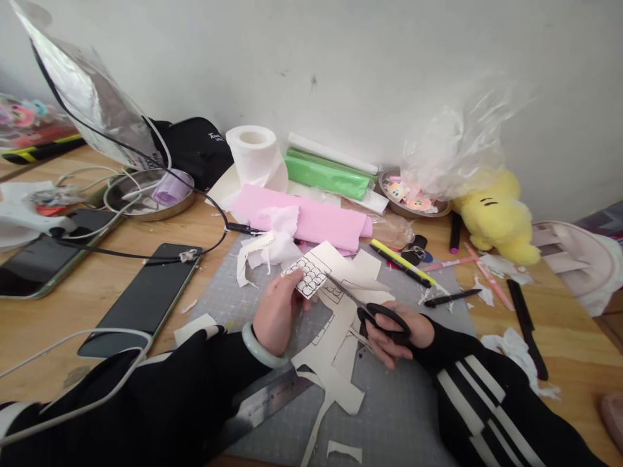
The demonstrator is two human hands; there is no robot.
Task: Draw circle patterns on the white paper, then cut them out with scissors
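My left hand [278, 309] pinches a white paper sheet [335, 305] printed with black line drawings, lifted over a grey cutting mat [389, 415]. A pale green bangle sits on that wrist. My right hand [396, 334] grips black-handled scissors [374, 312] whose blades point up and left into the paper. Cut-off strips of the sheet hang down toward the mat. Both sleeves are black; the right one has white stripes.
A metal ruler [272, 401] lies on the mat under my left forearm. Two phones [146, 298] and cables lie at left. A toilet roll [254, 154], pink and green rolls [311, 220], markers [402, 263], a yellow plush toy [499, 217] and paper scraps crowd the wooden table.
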